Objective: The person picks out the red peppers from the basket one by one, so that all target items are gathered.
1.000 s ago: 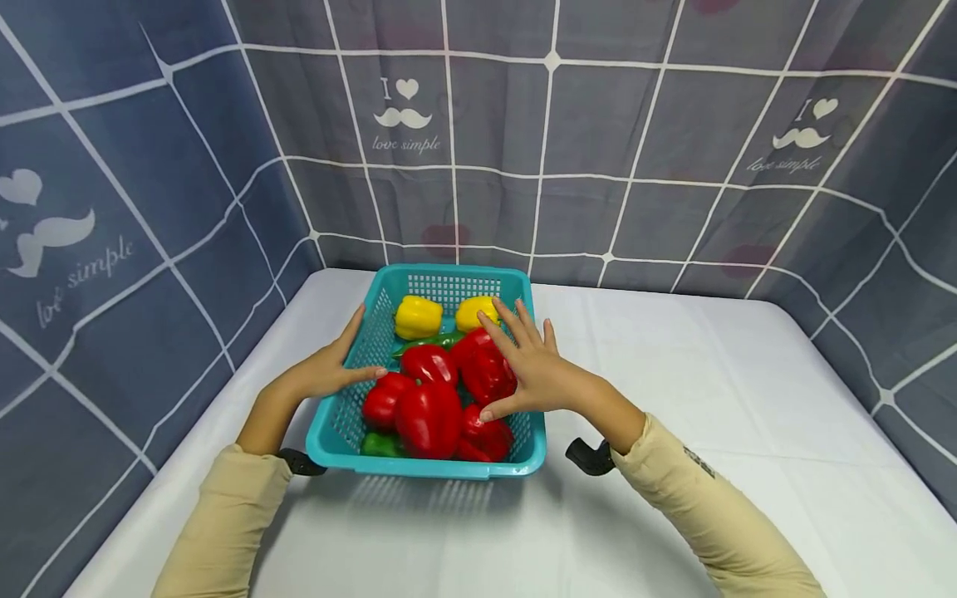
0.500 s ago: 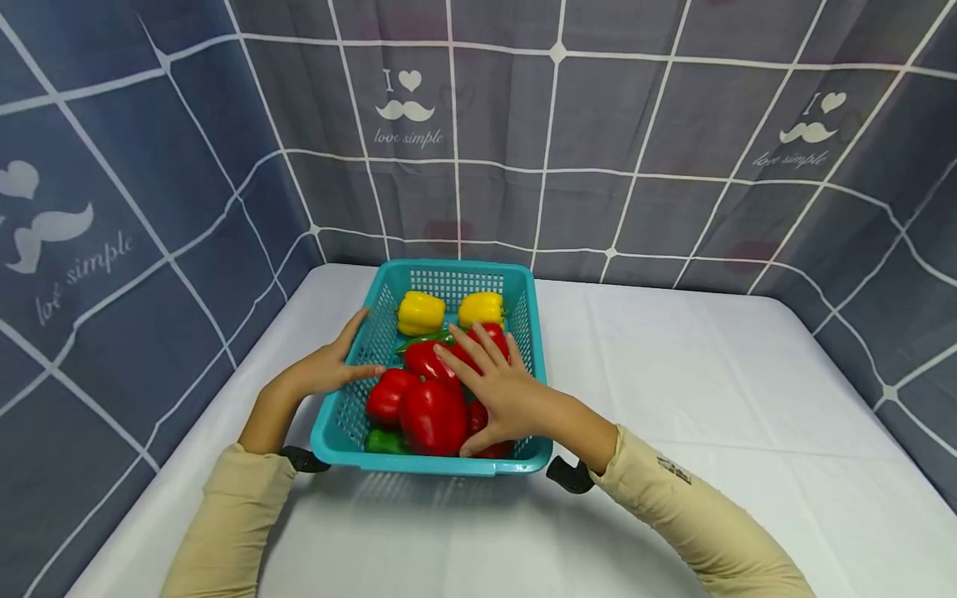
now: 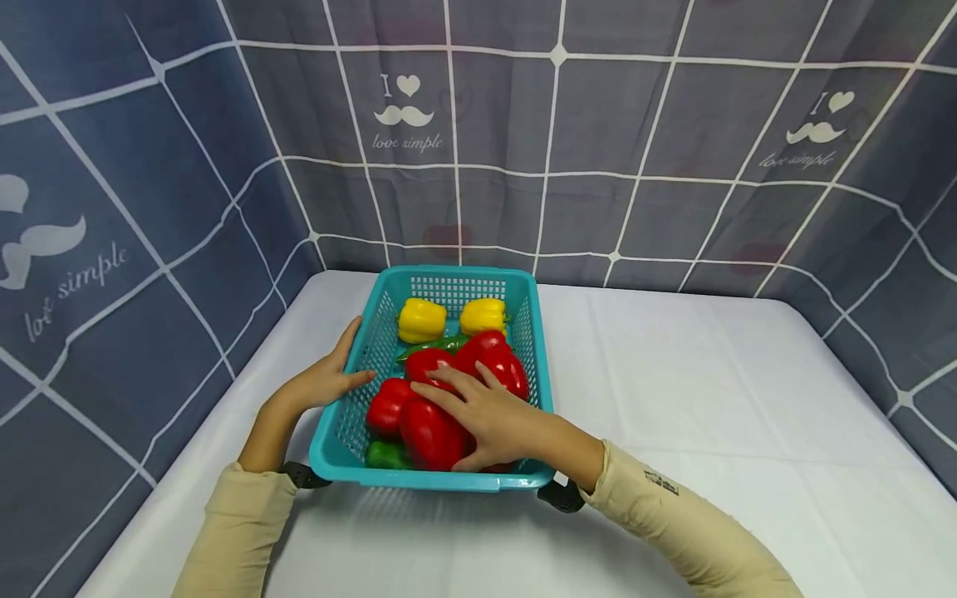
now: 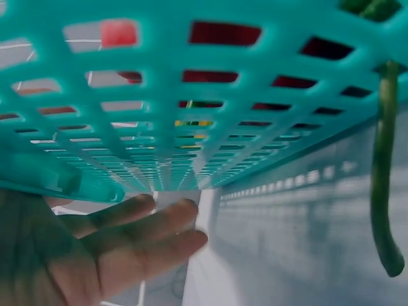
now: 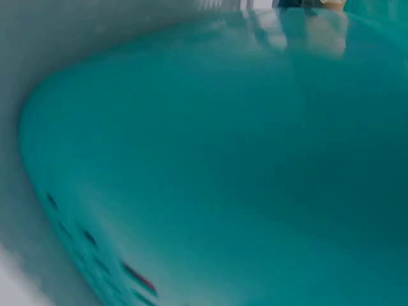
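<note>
A teal mesh basket [image 3: 434,483] stands on the white table and holds several red peppers, two yellow peppers [image 3: 421,320] at its far end, a long green chili [image 3: 437,345] and a green pepper [image 3: 385,454] in the near left corner. My right hand [image 3: 478,411] lies flat with spread fingers on the red peppers [image 3: 432,433] at the near end. My left hand [image 3: 321,384] rests against the basket's left wall, thumb on the rim. The left wrist view shows straight fingers [image 4: 140,236] beside the mesh [image 4: 191,95]. Teal basket wall [image 5: 223,159] fills the right wrist view.
The white tablecloth [image 3: 688,399] stretches to the right of the basket. A grey-blue checked curtain [image 3: 598,124] closes off the back and both sides, near the basket's far end and left side.
My right hand has slid from the yellow and far red peppers back and left, settling onto the near red peppers. The left hand has stayed on the basket's left wall.
</note>
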{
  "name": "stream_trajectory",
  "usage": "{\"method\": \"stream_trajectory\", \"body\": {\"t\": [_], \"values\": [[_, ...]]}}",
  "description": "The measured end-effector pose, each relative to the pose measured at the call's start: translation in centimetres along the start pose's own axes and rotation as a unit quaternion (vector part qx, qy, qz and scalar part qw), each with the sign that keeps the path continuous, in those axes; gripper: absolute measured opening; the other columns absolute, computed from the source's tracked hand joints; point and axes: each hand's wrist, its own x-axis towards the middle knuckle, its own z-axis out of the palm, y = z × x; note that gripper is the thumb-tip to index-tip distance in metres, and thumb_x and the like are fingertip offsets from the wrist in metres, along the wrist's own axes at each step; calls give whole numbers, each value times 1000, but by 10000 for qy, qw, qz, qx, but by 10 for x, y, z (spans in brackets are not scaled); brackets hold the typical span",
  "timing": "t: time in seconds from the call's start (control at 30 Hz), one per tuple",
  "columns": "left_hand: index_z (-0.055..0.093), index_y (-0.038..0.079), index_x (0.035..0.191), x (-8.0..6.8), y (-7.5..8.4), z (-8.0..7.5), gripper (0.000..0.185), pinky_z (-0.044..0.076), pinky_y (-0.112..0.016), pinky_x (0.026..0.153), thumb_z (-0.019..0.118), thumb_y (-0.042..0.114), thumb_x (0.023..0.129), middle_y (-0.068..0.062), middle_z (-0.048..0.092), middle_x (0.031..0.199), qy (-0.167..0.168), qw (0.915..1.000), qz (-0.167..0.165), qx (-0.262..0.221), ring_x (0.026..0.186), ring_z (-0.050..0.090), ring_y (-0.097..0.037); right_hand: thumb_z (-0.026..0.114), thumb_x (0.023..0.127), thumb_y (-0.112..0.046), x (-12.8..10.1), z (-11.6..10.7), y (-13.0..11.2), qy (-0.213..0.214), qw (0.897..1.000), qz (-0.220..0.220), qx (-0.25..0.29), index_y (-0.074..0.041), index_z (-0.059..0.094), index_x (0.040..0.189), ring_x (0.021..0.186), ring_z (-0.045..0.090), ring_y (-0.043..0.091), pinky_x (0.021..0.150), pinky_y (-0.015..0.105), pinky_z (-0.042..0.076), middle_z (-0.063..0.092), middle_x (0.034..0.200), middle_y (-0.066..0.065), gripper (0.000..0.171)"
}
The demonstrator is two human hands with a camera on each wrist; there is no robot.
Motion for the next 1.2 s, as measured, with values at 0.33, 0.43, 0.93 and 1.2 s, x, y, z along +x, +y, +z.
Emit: {"method": "stream_trajectory", "body": {"t": [0.33,0.43,0.93,1.2], "values": [[-23,9,142,-1,-3,3,87,21,-67,98,44,3,86,-23,-16,149,175,9996,195,-75,133,4,-48,78,66,-41,2,3,0,39,9997,-222,95,-21,19,144,127,33,16,103,51,32,38,133,3,99],[-21,9,143,-2,-5,3,86,21,-67,98,42,0,85,-23,-16,149,190,9995,211,-136,133,3,-48,79,65,-39,1,2,0,48,9997,-205,133,-22,19,144,127,32,16,103,51,32,39,134,3,100],[-16,7,145,3,-3,3,78,29,-64,96,38,0,87,-24,-10,150,59,9993,329,-157,132,10,-48,80,62,-34,-13,-14,27,762,9890,167,1255,-20,23,143,121,37,16,84,30,50,38,133,3,100],[-11,6,145,-1,-4,2,75,36,-62,92,37,0,88,-25,-6,150,63,9995,315,-70,130,15,-50,79,65,-27,-22,-24,47,1282,9697,218,2069,-18,22,142,116,40,14,83,26,50,35,131,3,97]]}}
